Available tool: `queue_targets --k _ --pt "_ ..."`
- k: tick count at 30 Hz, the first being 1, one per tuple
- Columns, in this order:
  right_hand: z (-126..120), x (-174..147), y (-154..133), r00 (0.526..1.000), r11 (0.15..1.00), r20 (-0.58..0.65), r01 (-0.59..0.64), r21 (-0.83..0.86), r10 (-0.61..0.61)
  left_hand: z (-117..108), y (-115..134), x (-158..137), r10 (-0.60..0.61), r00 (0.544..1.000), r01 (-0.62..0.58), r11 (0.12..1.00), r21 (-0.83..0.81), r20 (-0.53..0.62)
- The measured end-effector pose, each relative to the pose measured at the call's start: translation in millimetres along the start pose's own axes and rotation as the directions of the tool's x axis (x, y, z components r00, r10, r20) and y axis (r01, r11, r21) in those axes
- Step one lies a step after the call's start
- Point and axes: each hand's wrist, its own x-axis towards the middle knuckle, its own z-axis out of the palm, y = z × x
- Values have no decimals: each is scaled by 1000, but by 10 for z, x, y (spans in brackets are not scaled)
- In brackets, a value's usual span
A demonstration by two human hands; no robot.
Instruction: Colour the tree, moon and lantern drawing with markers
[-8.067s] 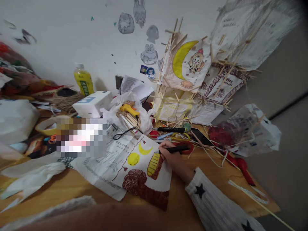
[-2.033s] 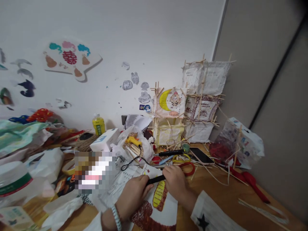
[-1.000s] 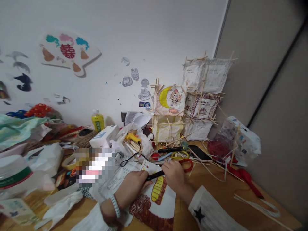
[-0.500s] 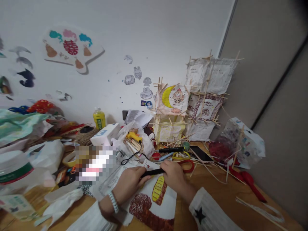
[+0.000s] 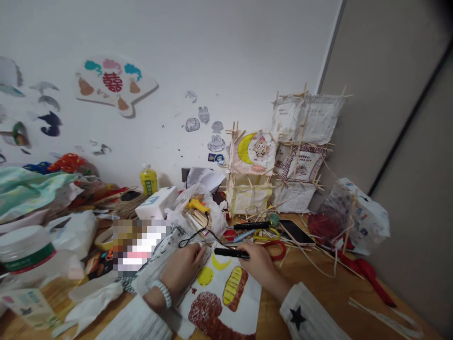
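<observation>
- The right hand (image 5: pixel 260 262) is closed round one end of a black marker (image 5: pixel 228 253), which it holds nearly level over the top of a coloured drawing (image 5: pixel 247 309).
- The left hand (image 5: pixel 186 264), fingers curled, is at the drawing's left side; whether it grips anything cannot be told.
- The marker should be light, stiff and perhaps a little slick; the barrel's middle looks the surest hold.
- The drawing lies beneath the hands, overlapping another sheet (image 5: pixel 143 282). It is probably thin, soft and easily creased, so best held flat by a plain margin.
- Both sheets lie on a wooden bench (image 5: pixel 318 288), with red-handled scissors (image 5: pixel 281 249) and a phone (image 5: pixel 296 232) beyond the right hand.
- Farther back, stick-and-paper frames (image 5: pixel 253 153) stand before a pale wall (image 5: pixel 212 42) bearing cut-outs.
</observation>
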Motion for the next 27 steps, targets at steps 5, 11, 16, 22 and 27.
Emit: queue_targets --k 5,11,16,22,27 --pt "-36 27 4 993 985 -114 35 166 -16 11 -46 28 -63 998 59 950 -306 -2" --pt "-78 116 89 915 880 -320 -73 470 247 -109 -58 64 -54 947 320 251 -914 316" --pt "-156 145 105 842 754 -299 -177 633 449 -80 6 48 147 941 317 -58 -947 306" --pt "-138 148 163 810 673 -275 -187 716 518 99 166 -40 258 937 249 -21 -968 235" --pt "-111 147 168 824 680 -287 -154 717 489 180 198 -71 127 965 241 -64 -969 231"
